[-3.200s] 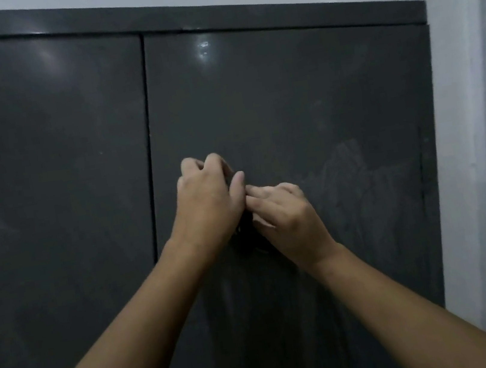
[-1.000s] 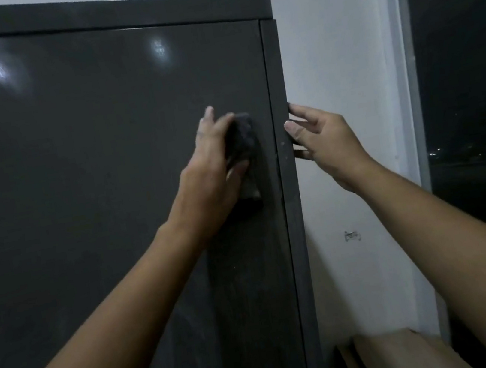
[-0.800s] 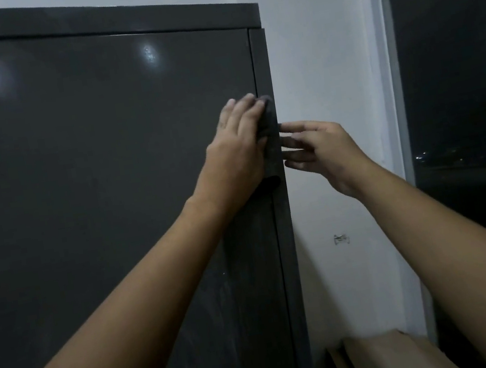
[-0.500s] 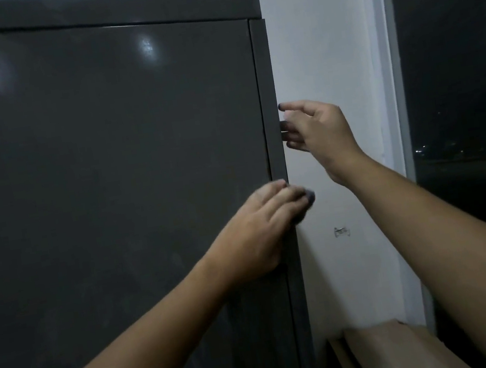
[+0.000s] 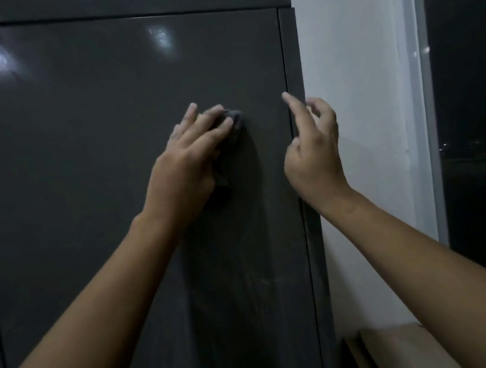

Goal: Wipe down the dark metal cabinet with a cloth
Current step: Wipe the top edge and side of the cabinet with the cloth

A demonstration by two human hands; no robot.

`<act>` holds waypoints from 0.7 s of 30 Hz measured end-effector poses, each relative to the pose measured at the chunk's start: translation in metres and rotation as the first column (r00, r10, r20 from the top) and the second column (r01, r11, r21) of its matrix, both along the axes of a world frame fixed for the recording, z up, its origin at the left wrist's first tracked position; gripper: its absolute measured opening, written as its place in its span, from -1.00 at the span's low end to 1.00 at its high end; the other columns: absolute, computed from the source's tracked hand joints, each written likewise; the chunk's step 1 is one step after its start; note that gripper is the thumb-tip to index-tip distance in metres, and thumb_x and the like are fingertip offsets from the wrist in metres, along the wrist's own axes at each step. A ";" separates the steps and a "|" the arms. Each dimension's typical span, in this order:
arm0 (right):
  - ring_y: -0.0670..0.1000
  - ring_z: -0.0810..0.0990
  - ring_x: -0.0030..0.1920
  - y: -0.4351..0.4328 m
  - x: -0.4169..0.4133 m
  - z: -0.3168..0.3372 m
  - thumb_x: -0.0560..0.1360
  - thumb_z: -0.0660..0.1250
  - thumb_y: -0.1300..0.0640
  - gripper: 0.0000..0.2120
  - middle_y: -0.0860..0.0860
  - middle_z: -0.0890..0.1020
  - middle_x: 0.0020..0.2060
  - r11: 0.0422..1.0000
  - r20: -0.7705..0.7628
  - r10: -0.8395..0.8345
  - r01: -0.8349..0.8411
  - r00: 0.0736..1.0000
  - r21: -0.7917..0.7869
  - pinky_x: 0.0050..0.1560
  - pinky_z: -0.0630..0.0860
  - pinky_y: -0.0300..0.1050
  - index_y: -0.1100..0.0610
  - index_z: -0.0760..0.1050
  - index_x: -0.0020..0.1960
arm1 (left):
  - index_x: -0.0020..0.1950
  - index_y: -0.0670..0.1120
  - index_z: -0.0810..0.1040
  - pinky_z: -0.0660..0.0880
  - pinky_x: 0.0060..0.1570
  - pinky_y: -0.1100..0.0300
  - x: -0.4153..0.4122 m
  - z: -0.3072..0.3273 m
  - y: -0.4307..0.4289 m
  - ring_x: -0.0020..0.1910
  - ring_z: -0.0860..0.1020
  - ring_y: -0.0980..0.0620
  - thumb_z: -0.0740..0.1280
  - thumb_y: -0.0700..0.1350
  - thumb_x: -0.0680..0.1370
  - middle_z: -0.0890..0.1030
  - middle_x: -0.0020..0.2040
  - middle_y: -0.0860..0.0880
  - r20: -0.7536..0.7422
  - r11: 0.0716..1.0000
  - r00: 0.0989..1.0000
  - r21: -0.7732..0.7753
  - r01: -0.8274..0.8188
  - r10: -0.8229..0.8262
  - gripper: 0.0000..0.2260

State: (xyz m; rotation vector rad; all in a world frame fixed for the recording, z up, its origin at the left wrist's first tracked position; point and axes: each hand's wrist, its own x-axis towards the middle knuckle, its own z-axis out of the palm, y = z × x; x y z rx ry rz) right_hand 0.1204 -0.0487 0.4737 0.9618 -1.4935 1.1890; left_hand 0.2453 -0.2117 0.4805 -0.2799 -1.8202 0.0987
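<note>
The dark metal cabinet [image 5: 87, 144] fills the left and centre of the head view, with dusty streaks low on its right door. My left hand [image 5: 188, 163] lies on that door at mid height, its fingers spread and fairly straight, pressing a bunched dark cloth [image 5: 235, 122] against the metal. Most of the cloth is hidden under the hand; parts show at the fingertips and below the palm. My right hand [image 5: 313, 154] is at the cabinet's right edge, holding nothing. Its index finger points up against the door edge and the other fingers are loosely curled.
A white wall [image 5: 359, 103] stands right of the cabinet. Further right is a dark window [image 5: 479, 85] in a pale frame. Light brown flat boards [image 5: 396, 353] lean low in the gap beside the cabinet. The left door's seam runs down the far left.
My left hand has carried the cloth from low on the cabinet's right edge up and left onto the door face. My right hand stays at the right edge, its fingers now more curled.
</note>
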 end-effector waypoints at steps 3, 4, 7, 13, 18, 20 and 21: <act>0.18 0.11 0.57 -0.015 0.011 0.005 0.50 0.21 0.30 -0.44 0.16 0.27 0.50 0.990 -0.145 -0.014 0.034 0.989 0.138 0.57 0.06 0.24 0.03 0.38 0.48 | 0.46 -0.08 0.42 0.30 0.42 -0.26 0.002 -0.008 0.003 0.55 0.18 -0.17 0.27 -0.26 0.59 0.34 0.52 -0.07 -0.031 0.997 0.999 0.065 -0.033 0.035 -0.57; 0.19 0.05 0.59 -0.019 0.013 0.007 0.51 0.21 0.26 -0.46 0.14 0.26 0.52 0.982 -0.168 -0.003 0.034 0.986 0.185 0.58 -0.06 0.22 0.02 0.39 0.47 | 0.47 -0.07 0.41 0.32 0.41 -0.25 0.003 -0.016 0.003 0.55 0.18 -0.16 0.26 -0.21 0.58 0.33 0.53 -0.06 -0.023 0.997 0.998 0.051 -0.058 0.059 -0.57; 0.19 -0.06 0.60 -0.032 0.015 0.009 0.52 0.21 0.17 -0.48 0.11 0.22 0.55 0.975 -0.204 0.009 0.037 0.979 0.221 0.57 -0.20 0.11 0.00 0.39 0.48 | 0.47 -0.04 0.39 0.33 0.41 -0.24 0.010 -0.047 -0.009 0.56 0.17 -0.11 0.29 -0.20 0.55 0.31 0.53 -0.03 0.040 0.994 0.994 -0.046 -0.102 0.103 -0.53; 0.22 -0.05 0.61 -0.044 0.011 -0.003 0.53 0.20 -0.04 -0.43 0.10 0.15 0.59 0.941 -0.337 -0.167 0.252 0.927 0.226 0.58 -0.16 0.11 -0.03 0.30 0.54 | 0.48 0.03 0.35 0.28 0.44 -0.21 0.052 -0.091 -0.062 0.53 0.26 -0.11 0.32 -0.23 0.53 0.34 0.51 0.00 0.078 0.939 0.970 -0.278 -0.202 0.232 -0.47; 0.24 0.01 0.60 -0.048 0.013 -0.011 0.52 0.19 -0.08 -0.40 0.11 0.19 0.58 0.894 -0.481 -0.181 0.348 0.858 0.284 0.58 -0.05 0.22 -0.02 0.28 0.55 | 0.40 -0.12 0.49 0.29 0.48 0.02 0.087 -0.041 -0.107 0.46 0.37 -0.14 0.29 -0.47 0.47 0.44 0.44 -0.14 -0.224 0.961 0.939 0.155 -0.231 0.261 -0.47; 0.24 0.01 0.60 -0.048 0.013 -0.011 0.51 0.19 -0.09 -0.38 0.12 0.19 0.58 0.895 -0.479 -0.187 0.350 0.857 0.277 0.58 -0.05 0.24 -0.03 0.28 0.56 | 0.41 -0.12 0.49 0.28 0.48 0.09 0.093 -0.016 -0.119 0.46 0.37 -0.07 0.26 -0.40 0.48 0.44 0.45 -0.12 -0.324 0.925 0.903 0.341 -0.166 0.282 -0.49; 0.24 0.01 0.60 -0.048 0.013 -0.011 0.51 0.19 -0.09 -0.38 0.12 0.19 0.58 0.894 -0.480 -0.193 0.355 0.856 0.274 0.57 -0.04 0.25 -0.03 0.28 0.56 | 0.43 -0.10 0.48 0.29 0.48 0.09 0.091 -0.008 -0.118 0.47 0.36 -0.05 0.24 -0.36 0.48 0.42 0.47 -0.10 -0.351 0.902 0.888 0.408 -0.140 0.296 -0.49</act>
